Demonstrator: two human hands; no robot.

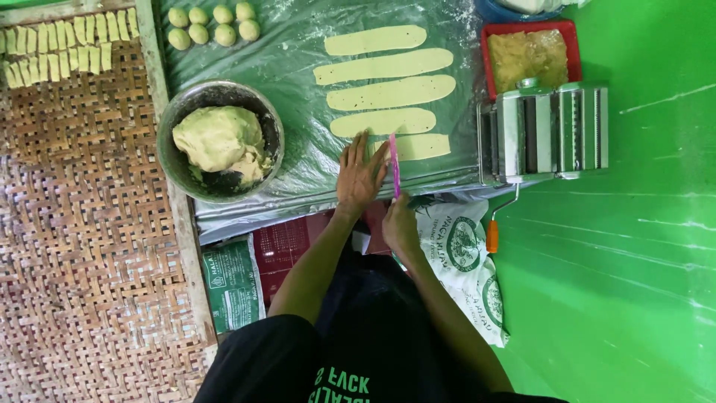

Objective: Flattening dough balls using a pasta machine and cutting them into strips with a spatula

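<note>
My left hand [360,174] lies flat, fingers spread, on the near end of a pale dough strip [419,146] on the plastic-covered board [298,67]. My right hand [398,224] grips a pink knife [394,164], its blade set across that strip right beside my left fingers. Several more long dough strips [384,66] lie in a row beyond it.
A metal bowl [180,119] holds a lump of green dough [220,138] at the left. Small dough balls [211,24] sit at the far left of the board. A pasta roller [548,130] and red tray [486,52] stand at the right. Cut pieces [67,41] lie on a woven mat [82,224].
</note>
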